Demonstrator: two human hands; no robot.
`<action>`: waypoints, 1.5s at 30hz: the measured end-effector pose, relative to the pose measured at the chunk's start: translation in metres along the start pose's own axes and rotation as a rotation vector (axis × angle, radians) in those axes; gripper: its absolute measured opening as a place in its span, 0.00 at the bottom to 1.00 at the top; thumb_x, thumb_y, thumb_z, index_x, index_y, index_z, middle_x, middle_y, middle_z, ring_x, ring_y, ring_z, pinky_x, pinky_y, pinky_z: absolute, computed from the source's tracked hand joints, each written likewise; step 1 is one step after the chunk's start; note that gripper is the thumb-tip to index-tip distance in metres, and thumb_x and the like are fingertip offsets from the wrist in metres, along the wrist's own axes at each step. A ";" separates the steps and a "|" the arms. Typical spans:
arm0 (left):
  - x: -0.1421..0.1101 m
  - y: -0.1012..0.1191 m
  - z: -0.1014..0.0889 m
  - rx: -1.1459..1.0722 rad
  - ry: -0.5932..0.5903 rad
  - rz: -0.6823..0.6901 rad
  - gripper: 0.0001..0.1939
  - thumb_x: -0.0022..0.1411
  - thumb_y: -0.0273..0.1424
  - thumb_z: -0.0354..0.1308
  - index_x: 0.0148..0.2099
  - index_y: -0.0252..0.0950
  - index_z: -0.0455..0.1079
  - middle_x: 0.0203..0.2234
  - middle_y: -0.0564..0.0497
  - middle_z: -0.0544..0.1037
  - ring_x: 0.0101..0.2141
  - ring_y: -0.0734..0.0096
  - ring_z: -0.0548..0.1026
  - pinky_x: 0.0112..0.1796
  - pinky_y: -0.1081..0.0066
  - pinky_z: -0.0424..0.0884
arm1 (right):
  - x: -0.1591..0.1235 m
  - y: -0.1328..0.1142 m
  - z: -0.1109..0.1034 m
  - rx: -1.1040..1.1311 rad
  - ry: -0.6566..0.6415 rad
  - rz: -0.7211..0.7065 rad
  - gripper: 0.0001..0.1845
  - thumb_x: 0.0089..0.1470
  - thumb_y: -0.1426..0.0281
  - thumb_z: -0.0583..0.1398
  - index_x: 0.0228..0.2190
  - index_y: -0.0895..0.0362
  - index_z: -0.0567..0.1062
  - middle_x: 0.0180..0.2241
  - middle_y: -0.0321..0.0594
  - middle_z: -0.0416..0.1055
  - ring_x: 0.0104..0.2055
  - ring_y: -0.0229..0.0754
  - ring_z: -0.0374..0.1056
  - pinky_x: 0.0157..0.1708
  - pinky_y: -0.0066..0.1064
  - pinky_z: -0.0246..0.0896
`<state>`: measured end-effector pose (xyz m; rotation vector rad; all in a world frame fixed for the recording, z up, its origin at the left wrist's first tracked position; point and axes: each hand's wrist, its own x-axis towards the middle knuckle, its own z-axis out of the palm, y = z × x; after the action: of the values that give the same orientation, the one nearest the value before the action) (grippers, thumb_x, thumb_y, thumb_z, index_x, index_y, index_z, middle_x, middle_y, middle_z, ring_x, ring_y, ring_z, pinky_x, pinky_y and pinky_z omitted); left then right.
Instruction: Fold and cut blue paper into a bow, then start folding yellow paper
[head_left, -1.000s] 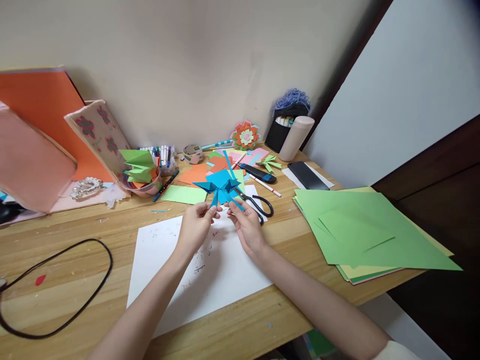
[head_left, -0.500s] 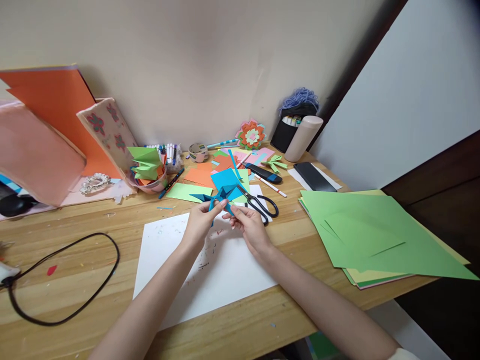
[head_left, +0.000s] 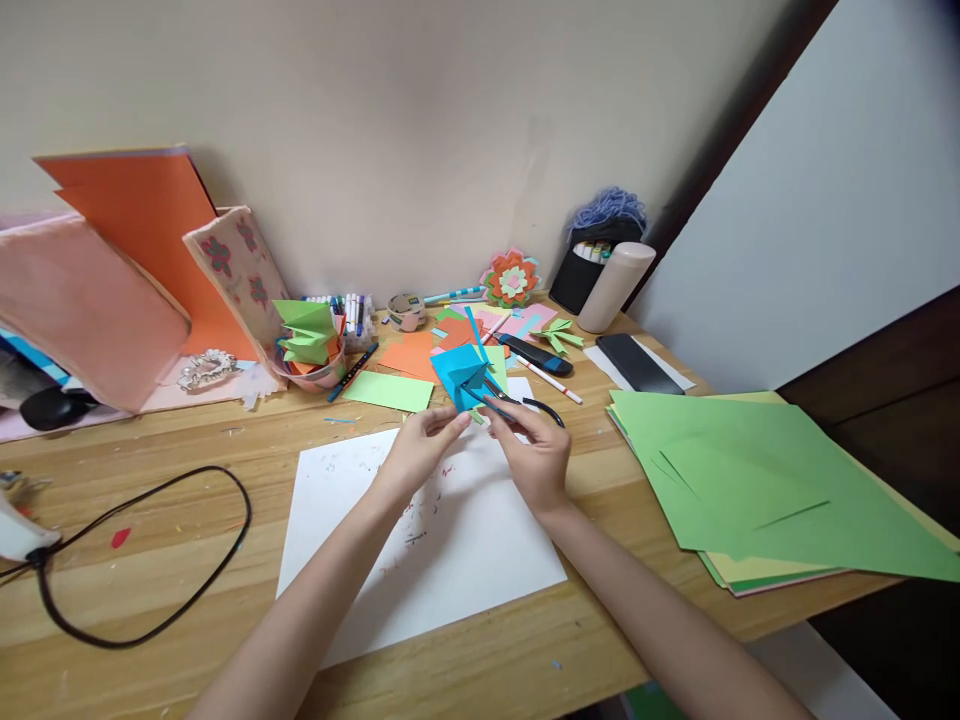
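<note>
Above the white sheet (head_left: 450, 575), a folded blue paper piece (head_left: 472, 375) with pointed flaps is held between my hands. My left hand (head_left: 424, 450) is closed, thumb and fingers pinching at its near left side. My right hand (head_left: 534, 455) is closed on its right side, fingers curled. Between the fingertips shows a small light green bit (head_left: 478, 416); what it belongs to I cannot tell. Behind the piece lies a flat blue paper square (head_left: 450, 365), similar in colour, so their edges blend. Black-handled scissors (head_left: 546, 408) lie beyond my right hand, partly hidden.
Green sheets (head_left: 742, 470) lie stacked at right, near a black phone (head_left: 637, 362). At the back are a utility knife (head_left: 536, 354), tape roll (head_left: 406, 312), paper flower (head_left: 511, 279) and bottle (head_left: 616, 288). A scrap cup (head_left: 319, 375) and black cord (head_left: 225, 570) are left.
The folded blue piece has been turned in my hands, and its spread points are now mostly hidden. My right hand has curled further round it. The view has swung slightly left.
</note>
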<state>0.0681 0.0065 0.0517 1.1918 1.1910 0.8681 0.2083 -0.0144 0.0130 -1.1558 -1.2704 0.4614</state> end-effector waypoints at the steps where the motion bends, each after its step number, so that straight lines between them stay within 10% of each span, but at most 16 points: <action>1: -0.002 0.003 0.001 -0.009 -0.042 -0.016 0.20 0.48 0.43 0.63 0.39 0.34 0.75 0.41 0.43 0.77 0.45 0.57 0.71 0.44 0.66 0.64 | 0.001 0.000 -0.004 -0.108 0.020 -0.151 0.11 0.51 0.72 0.60 0.37 0.54 0.78 0.31 0.40 0.76 0.28 0.39 0.69 0.32 0.32 0.66; 5: -0.010 0.010 0.007 -0.159 -0.201 0.053 0.21 0.54 0.43 0.58 0.46 0.36 0.72 0.48 0.43 0.74 0.51 0.55 0.68 0.50 0.61 0.62 | 0.005 -0.002 -0.011 -0.371 -0.016 -0.584 0.19 0.52 0.79 0.57 0.43 0.51 0.75 0.28 0.39 0.74 0.31 0.40 0.66 0.34 0.33 0.64; 12: -0.002 0.003 0.005 -0.353 -0.037 0.093 0.15 0.53 0.40 0.60 0.34 0.31 0.74 0.37 0.42 0.79 0.44 0.58 0.73 0.50 0.58 0.63 | 0.002 -0.005 -0.002 -0.393 -0.185 -0.679 0.22 0.51 0.81 0.56 0.46 0.51 0.73 0.36 0.41 0.73 0.40 0.42 0.66 0.40 0.35 0.64; 18: 0.002 0.005 -0.002 -0.308 0.022 0.074 0.16 0.51 0.40 0.61 0.35 0.31 0.75 0.31 0.44 0.80 0.36 0.64 0.76 0.45 0.63 0.68 | 0.011 -0.012 -0.012 -0.258 0.014 -0.267 0.10 0.50 0.73 0.59 0.36 0.54 0.75 0.37 0.41 0.72 0.42 0.43 0.66 0.44 0.38 0.61; 23: 0.003 0.003 -0.003 -0.232 0.046 0.060 0.17 0.51 0.42 0.61 0.36 0.32 0.76 0.33 0.44 0.79 0.36 0.66 0.75 0.43 0.67 0.68 | 0.021 0.001 -0.009 0.060 -0.229 0.281 0.14 0.44 0.62 0.64 0.33 0.57 0.76 0.34 0.42 0.75 0.36 0.43 0.69 0.37 0.34 0.63; 28: 0.004 0.001 -0.004 -0.112 0.053 0.034 0.17 0.47 0.43 0.63 0.34 0.33 0.76 0.33 0.45 0.79 0.37 0.65 0.73 0.40 0.69 0.66 | 0.023 0.005 -0.010 0.277 -0.278 0.521 0.13 0.40 0.62 0.66 0.26 0.59 0.78 0.24 0.39 0.74 0.26 0.37 0.66 0.26 0.27 0.60; 39: 0.002 -0.005 0.001 0.041 0.107 0.115 0.14 0.44 0.41 0.64 0.24 0.35 0.70 0.22 0.53 0.73 0.26 0.72 0.68 0.28 0.73 0.62 | 0.022 0.003 -0.009 0.230 -0.493 0.490 0.14 0.46 0.60 0.61 0.27 0.60 0.77 0.25 0.40 0.74 0.26 0.36 0.66 0.26 0.28 0.61; 45: 0.007 -0.005 -0.009 -0.091 0.251 0.082 0.14 0.41 0.39 0.66 0.26 0.34 0.72 0.23 0.49 0.76 0.28 0.66 0.73 0.33 0.69 0.67 | 0.037 0.017 -0.036 -0.606 -0.371 0.221 0.10 0.54 0.69 0.52 0.33 0.60 0.72 0.35 0.47 0.72 0.40 0.47 0.67 0.41 0.39 0.59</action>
<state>0.0604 0.0142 0.0453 1.0867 1.2950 1.1480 0.2568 0.0076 0.0209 -1.7923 -1.6758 0.4819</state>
